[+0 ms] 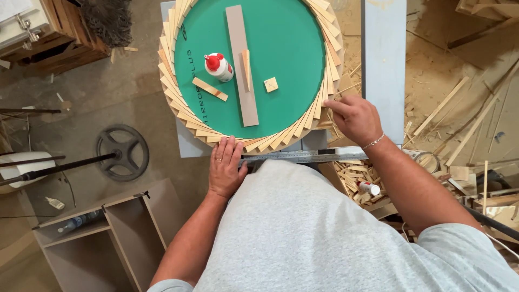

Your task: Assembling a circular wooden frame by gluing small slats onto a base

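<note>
A round green disc (286, 32) lies on the bench, ringed by overlapping pale wooden slats (178, 105). My left hand (226, 167) rests flat at the ring's near edge, fingers spread on the slats. My right hand (354, 118) presses its fingertips on the slats at the ring's right edge; whether it pinches one I cannot tell. On the disc lie a white glue bottle with a red cap (218, 66), a long grey strip (241, 65), a short wooden slat (210, 88) and a small wooden block (271, 84).
A metal ruler (303, 157) lies along the bench's near edge. Loose wooden sticks and offcuts (357, 176) pile up at the right, with a second small glue bottle (370, 187) among them. A black handwheel (122, 152) and an open grey cabinet (108, 227) sit on the floor at the left.
</note>
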